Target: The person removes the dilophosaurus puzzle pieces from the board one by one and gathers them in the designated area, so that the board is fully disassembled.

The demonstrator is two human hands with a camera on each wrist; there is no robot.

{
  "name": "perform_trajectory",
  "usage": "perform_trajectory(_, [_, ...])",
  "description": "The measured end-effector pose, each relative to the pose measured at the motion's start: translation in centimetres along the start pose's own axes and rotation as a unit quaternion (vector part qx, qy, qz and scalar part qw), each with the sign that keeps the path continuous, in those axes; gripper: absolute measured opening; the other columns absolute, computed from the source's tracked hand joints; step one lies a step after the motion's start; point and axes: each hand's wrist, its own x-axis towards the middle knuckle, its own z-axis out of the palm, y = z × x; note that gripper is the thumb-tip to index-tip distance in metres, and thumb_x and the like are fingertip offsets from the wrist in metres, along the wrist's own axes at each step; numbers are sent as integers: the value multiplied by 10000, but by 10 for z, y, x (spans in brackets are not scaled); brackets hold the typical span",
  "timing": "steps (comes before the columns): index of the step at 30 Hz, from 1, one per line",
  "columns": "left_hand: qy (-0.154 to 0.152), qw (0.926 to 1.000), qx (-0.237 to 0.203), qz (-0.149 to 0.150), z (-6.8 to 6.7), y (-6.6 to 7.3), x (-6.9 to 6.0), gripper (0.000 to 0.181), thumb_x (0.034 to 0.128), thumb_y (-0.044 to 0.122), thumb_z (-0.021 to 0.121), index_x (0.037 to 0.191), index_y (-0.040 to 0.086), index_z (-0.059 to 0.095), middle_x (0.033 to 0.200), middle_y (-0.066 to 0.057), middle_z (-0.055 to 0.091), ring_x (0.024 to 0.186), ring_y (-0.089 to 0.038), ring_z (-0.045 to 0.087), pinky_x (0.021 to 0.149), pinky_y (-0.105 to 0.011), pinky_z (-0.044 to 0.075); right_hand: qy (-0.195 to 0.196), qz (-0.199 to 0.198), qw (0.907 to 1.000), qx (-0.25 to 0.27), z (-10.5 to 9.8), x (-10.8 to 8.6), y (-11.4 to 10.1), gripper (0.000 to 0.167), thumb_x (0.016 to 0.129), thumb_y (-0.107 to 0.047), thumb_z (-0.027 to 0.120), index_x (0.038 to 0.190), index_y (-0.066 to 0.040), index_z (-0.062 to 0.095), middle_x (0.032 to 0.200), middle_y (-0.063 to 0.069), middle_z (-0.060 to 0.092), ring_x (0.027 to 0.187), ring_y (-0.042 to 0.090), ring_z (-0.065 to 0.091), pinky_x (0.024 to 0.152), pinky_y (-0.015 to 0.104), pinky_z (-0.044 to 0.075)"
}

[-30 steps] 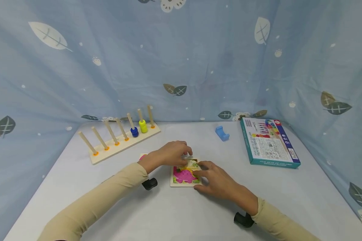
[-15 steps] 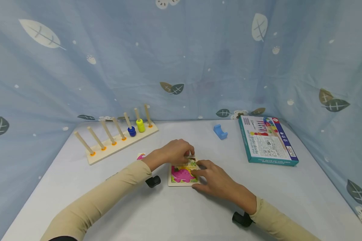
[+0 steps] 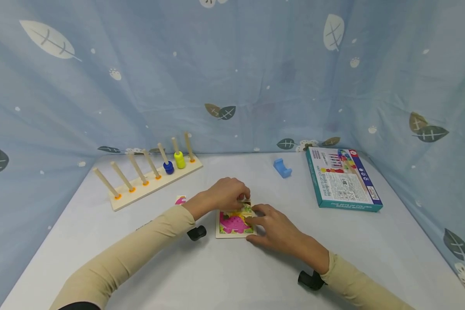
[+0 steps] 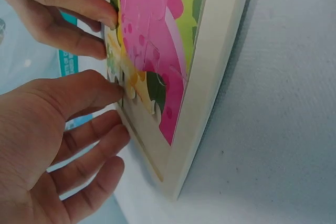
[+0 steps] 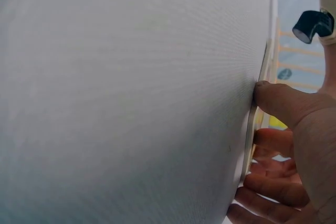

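Hands work close together over a small wooden puzzle (image 3: 234,225) that lies on the bench (image 3: 224,275), below the left and beside the right. Fingers of the left hand (image 3: 224,193) curve down over the far side, the thumb touching the picture there; whether it pinches a piece, I cannot tell. The right hand (image 3: 273,226) is spread along the right side, thumb against the tray (image 4: 215,66) edge, fingers bent lightly over the puzzle. Between the hands shows a pink dinosaur on green and yellow, and next to the left thumb a patch of the tray is bare wood.

Just behind the left wrist, partly covered by the forearm, lies a loose pink-and-white piece (image 3: 181,199). Both arms wear beige sleeves (image 3: 128,254), with a black camera (image 3: 196,233) below the left wrist.

Farther out, beyond the left hand and to its left, stands a peg rack (image 3: 155,185) with seven pegs; one carries blue beads (image 3: 168,168), the next yellow beads (image 3: 180,161). Ahead of the right hand sits a light blue holder (image 3: 282,168), and farther right a flat box (image 3: 342,185). Leaf-patterned blue cloth (image 3: 255,77) hangs behind everything.
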Motion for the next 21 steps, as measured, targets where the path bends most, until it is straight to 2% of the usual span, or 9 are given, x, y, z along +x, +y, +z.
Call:
perform_trajectory(5, [47, 9997, 237, 91, -2, 4, -1, 256, 840, 182, 762, 1097, 182, 760, 910, 63, 700, 834, -107, 625, 760, -333, 504, -49, 6, 10000, -18, -1, 0, 0, 433, 818, -421, 817, 1159, -158, 767, 1288, 145, 608, 1184, 283, 572, 930, 421, 515])
perform_trajectory(21, [65, 9996, -85, 251, -1, 11, -2, 279, 860, 78, 724, 1131, 138, 755, 914, 45, 682, 824, -81, 594, 775, -283, 505, -54, -57, 9999, -73, -1, -1, -2, 436, 830, -409, 810, 1167, -137, 760, 1289, 141, 611, 1192, 278, 565, 929, 419, 516])
